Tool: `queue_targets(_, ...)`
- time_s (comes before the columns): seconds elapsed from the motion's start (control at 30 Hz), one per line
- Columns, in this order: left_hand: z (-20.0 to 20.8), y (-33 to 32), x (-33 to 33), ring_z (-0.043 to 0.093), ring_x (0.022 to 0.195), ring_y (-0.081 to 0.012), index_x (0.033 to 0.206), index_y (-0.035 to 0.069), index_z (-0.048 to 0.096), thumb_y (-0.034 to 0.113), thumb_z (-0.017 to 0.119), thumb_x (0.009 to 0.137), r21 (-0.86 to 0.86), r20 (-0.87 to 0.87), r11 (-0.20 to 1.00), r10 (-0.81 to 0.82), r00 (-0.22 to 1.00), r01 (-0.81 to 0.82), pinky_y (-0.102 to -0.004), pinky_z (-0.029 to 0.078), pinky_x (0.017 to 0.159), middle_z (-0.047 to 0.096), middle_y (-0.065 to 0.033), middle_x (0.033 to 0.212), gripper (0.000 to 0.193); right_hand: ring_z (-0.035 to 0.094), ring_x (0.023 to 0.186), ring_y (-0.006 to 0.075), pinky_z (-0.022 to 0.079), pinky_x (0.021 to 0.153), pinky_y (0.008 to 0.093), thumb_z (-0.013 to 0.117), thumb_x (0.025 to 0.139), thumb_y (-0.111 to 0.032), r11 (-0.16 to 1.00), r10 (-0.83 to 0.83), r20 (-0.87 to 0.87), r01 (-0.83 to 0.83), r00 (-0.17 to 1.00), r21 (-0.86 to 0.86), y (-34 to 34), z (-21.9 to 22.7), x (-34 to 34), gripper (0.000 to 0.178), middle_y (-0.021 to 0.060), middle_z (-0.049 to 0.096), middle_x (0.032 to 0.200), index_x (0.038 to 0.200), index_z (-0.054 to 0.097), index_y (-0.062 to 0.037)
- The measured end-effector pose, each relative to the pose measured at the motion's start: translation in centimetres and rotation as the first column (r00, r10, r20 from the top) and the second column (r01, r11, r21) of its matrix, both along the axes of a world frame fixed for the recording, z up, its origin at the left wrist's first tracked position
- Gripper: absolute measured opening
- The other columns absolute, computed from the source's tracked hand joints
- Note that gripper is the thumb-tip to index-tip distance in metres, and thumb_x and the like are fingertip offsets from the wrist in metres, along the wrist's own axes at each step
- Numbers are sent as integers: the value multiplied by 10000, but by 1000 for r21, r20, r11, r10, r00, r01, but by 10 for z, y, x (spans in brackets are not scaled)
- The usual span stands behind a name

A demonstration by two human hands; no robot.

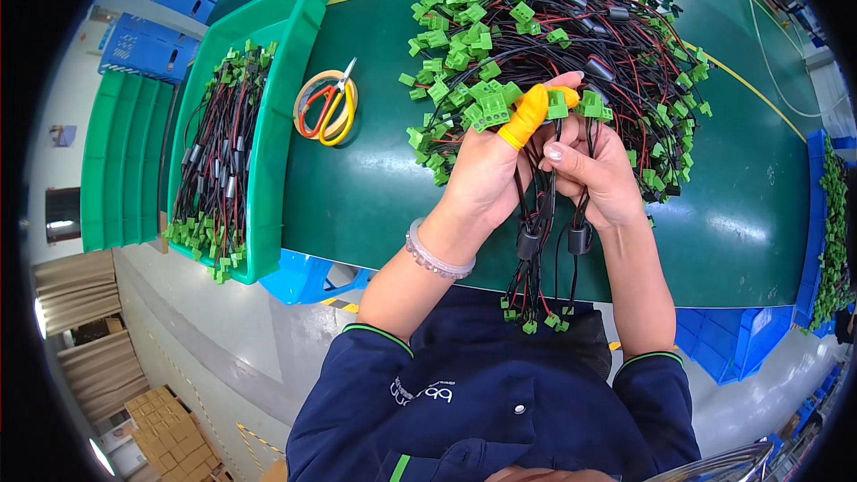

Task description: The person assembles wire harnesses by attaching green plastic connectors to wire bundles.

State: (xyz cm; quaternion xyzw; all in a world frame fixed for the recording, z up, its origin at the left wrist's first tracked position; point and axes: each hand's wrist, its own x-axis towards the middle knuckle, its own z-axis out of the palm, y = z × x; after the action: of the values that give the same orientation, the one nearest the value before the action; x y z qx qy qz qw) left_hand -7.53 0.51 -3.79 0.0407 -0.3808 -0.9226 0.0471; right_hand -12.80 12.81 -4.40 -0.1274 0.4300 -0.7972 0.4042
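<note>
Right between yellow-sheathed fingers point(528, 114), one green connector point(556, 105)

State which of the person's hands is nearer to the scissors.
Left. The left hand is right of the scissors, lower in the picture; the right hand lies farther right.

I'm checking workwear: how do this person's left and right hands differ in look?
The left hand wears yellow finger covering; the right hand shows none. A bracelet circles the left hand's wrist, while the right hand's wrist looks bare. Both hands hold dark cables with green connectors.
</note>
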Motion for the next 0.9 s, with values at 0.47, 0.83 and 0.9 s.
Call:
queue_targets(0.47, -2, 10, -3, 432, 1128, -173, 1288, -1, 375, 378, 345, 941, 219, -118, 971, -66, 991, 91, -306, 315, 1001, 431, -89, 1291, 515, 490, 557, 44, 393, 517, 210, 680, 764, -89, 931, -180, -448, 298, 876, 209, -2, 7, 2, 123, -11, 583, 656, 850, 623, -21)
queue_targets(0.83, -9, 6, -4, 547, 967, -161, 1181, -42, 488, 154, 521, 886, 142, -57, 989, -23, 998, 31, -288, 423, 897, 537, -98, 1164, 355, 576, 691, 77, 464, 651, 220, 687, 727, -17, 952, -231, -297, 279, 927, 130, 3, 7, -3, 135, 25, 619, 757, 833, 605, -3)
queue_targets(0.9, -8, 5, -2, 557, 934, -161, 1159, -48, 508, 159, 495, 899, 136, -59, 991, 16, 998, -8, -283, 444, 862, 532, -109, 1174, 333, 576, 707, 76, 462, 665, 221, 688, 728, -21, 945, -188, -320, 259, 929, 197, 2, 8, -2, 144, 21, 616, 761, 840, 599, -9)
